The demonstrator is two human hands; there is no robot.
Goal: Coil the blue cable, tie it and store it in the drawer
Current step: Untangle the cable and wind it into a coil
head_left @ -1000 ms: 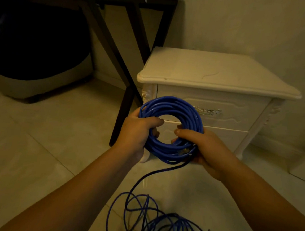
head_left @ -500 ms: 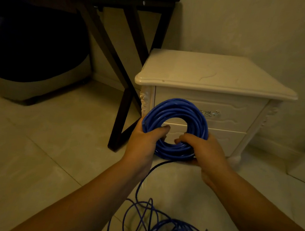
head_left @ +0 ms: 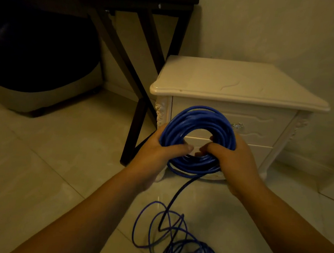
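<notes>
Blue cable [head_left: 199, 120] wound into a thick ring at centre frame, held upright in front of the cream nightstand [head_left: 238, 86]. Left hand [head_left: 156, 147] closed around the ring's lower left arc, thumb laid across the front strands and pointing toward the hole. Right hand [head_left: 233, 158] closed around the lower right arc, fingertips curling through the hole from the near side. Both hands close together at the bottom of the ring, thumbs nearly meeting.

One loose strand dropping from the underside of the ring down to the tiled floor [head_left: 40, 167], ending in a slack tangle of uncoiled loops [head_left: 181, 244] at lower centre of the frame, between the forearms.

Upper drawer [head_left: 261, 125] of the nightstand shut, its metal handle [head_left: 238, 127] peeking out just right of the ring. Dark folding-table legs [head_left: 136, 96] crossing at upper centre, left of the nightstand. Large dark rounded object at upper left, too dim to identify.
</notes>
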